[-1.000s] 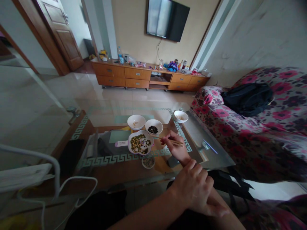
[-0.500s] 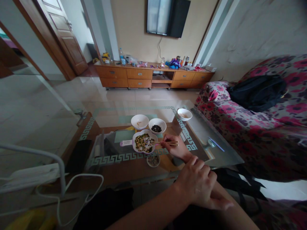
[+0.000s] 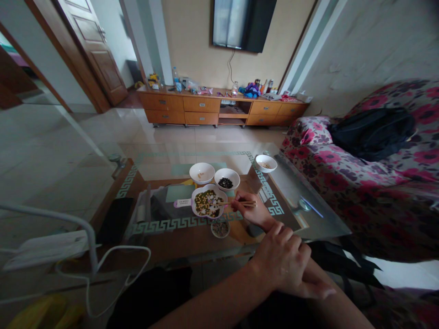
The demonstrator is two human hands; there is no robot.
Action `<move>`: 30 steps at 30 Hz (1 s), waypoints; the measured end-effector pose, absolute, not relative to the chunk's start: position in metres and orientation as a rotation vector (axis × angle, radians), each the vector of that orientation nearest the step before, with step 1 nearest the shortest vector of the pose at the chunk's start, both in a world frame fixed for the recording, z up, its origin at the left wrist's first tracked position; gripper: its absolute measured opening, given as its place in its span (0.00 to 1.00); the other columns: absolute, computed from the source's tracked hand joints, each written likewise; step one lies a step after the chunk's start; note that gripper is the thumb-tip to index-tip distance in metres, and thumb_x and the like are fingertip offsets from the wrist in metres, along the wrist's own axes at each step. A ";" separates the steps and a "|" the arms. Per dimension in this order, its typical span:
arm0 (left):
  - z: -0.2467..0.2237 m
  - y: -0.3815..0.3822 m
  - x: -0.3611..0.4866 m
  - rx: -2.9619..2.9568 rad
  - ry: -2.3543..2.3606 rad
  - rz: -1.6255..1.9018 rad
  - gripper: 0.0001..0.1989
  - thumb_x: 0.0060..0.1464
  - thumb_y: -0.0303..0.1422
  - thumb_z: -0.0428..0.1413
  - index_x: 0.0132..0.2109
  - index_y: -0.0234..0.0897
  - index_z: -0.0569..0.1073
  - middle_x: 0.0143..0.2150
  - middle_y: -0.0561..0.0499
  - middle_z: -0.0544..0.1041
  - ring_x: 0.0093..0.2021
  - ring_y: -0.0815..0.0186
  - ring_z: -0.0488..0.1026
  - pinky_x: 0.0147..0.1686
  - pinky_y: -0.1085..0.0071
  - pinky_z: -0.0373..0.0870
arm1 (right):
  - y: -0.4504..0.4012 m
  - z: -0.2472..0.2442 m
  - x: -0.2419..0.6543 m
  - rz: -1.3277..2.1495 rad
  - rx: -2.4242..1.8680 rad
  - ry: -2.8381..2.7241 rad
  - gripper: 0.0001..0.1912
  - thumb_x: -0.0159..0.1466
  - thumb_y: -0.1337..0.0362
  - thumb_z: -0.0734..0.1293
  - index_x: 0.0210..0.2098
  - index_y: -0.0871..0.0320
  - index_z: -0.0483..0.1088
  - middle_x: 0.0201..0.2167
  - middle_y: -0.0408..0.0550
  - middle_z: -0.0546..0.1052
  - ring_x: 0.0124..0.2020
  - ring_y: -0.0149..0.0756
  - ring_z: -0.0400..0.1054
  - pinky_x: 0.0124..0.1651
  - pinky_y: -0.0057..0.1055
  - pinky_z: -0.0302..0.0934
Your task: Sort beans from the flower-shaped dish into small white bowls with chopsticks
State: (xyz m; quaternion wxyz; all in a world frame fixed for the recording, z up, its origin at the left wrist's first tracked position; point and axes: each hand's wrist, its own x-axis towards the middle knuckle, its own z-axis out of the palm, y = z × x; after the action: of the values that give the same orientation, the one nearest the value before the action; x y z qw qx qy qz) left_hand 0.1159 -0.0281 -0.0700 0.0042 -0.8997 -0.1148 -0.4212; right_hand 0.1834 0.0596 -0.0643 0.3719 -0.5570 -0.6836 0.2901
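Pinched in the fingers of my right hand (image 3: 244, 204) is a pair of wooden chopsticks (image 3: 249, 203). Their tips reach into a scalloped white dish (image 3: 224, 194) with a purple edge, which contains mixed yellow, green, dark and white beans or grains. My left hand (image 3: 284, 260) is wrapped over my right forearm, its thumb pointing right. Behind the dish, one white bowl (image 3: 196, 167) has a few pale pieces in it, and another bowl (image 3: 233, 172) has black beans or seeds. A smaller bowl (image 3: 220, 236) of greyish seeds is near the dish's front side.
The glass table (image 3: 329, 228) carries another white bowl (image 3: 274, 165) with pale contents at its far right, and a blue pen (image 3: 312, 207). A white cable (image 3: 118, 249) loops at the left. A flowered sofa (image 3: 346, 192) with a black backpack (image 3: 377, 132) stands right.
The view has shifted slightly, so the table things appear a little further right. My right hand keeps the chopsticks in the dish, their tips slightly moved. My left hand stays on the forearm.
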 end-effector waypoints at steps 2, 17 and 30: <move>-0.070 -0.028 0.116 -2.834 -0.372 -1.307 0.45 0.59 0.80 0.44 0.34 0.40 0.73 0.31 0.51 0.70 0.36 0.58 0.70 0.50 0.56 0.67 | 0.059 -0.063 0.182 0.753 -1.401 -1.736 0.16 0.75 0.52 0.69 0.32 0.51 0.72 0.28 0.44 0.86 0.28 0.39 0.80 0.33 0.32 0.70; -0.062 -0.028 0.117 -3.053 -0.286 -0.989 0.44 0.61 0.78 0.48 0.37 0.38 0.77 0.33 0.48 0.73 0.38 0.55 0.73 0.51 0.53 0.68 | 0.057 -0.054 0.183 0.668 -1.280 -1.578 0.18 0.74 0.47 0.71 0.35 0.52 0.74 0.31 0.47 0.86 0.30 0.40 0.81 0.35 0.33 0.73; -0.058 -0.026 0.111 -3.133 -0.398 -0.866 0.46 0.60 0.79 0.46 0.40 0.37 0.77 0.35 0.47 0.75 0.41 0.53 0.75 0.51 0.52 0.68 | 0.060 -0.066 0.175 0.795 -1.307 -1.793 0.17 0.74 0.50 0.71 0.33 0.53 0.74 0.29 0.45 0.85 0.27 0.36 0.77 0.31 0.30 0.66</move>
State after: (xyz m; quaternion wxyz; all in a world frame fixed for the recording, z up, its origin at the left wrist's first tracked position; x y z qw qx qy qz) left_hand 0.1107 -0.0263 -0.0577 -0.0667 -0.9546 -0.1213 -0.2637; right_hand 0.1752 0.0601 -0.0664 0.3821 -0.5124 -0.7030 0.3118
